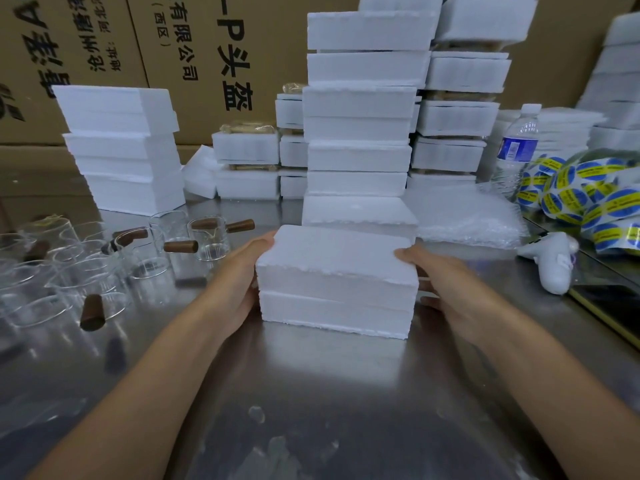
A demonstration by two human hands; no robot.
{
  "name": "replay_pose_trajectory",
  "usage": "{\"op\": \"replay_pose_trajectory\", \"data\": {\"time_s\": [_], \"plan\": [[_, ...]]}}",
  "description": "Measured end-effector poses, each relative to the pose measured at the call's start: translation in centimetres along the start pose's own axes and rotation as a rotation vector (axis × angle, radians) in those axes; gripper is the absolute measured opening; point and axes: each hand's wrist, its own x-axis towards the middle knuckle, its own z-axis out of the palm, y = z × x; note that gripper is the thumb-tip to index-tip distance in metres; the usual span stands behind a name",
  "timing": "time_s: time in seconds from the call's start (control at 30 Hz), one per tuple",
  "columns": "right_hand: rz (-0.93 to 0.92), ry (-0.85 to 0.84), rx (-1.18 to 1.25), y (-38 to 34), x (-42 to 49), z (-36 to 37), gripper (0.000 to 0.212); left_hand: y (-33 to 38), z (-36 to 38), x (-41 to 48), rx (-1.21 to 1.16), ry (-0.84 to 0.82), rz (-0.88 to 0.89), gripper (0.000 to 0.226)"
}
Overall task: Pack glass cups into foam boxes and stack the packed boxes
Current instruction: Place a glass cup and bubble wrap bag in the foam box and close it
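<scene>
Left hand [247, 271] and right hand [440, 275] clasp the short ends of a closed foam box [336, 278], thumbs hooked over the top edge. The box is at frame centre, resting on the steel table [311, 393]. Two halves meet at a seam (contents hidden).

Just behind it, a tall stack [360, 133] of closed foam boxes rises to the top of the frame. Left of centre: loose glass cups [69, 271] with brown handles, standing empty on the table. Behind the stack, open foam trays [247, 147] holding something tan. Right of centre: water bottle [516, 147], then a sticker roll [571, 192] in yellow and blue.
</scene>
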Motion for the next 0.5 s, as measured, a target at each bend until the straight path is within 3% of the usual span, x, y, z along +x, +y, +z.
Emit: {"op": "replay_pose_trajectory", "data": {"time_s": [0.17, 0.3, 0.5], "plan": [[0.034, -0.012, 0.085, 0.3, -0.1, 0.6, 0.023, 0.0, -0.2, 0.0, -0.020, 0.043, -0.045, 0.029], [0.106, 0.017, 0.035, 0.5, -0.3, 1.2, 0.064, -0.3, 0.6, -0.3, -0.023, 0.063, -0.104, 0.026], [0.026, -0.054, 0.130, 0.5, -0.7, 1.0, 0.033, -0.2, 1.6, -1.1, -0.144, 0.221, -0.090, 0.022]]}}
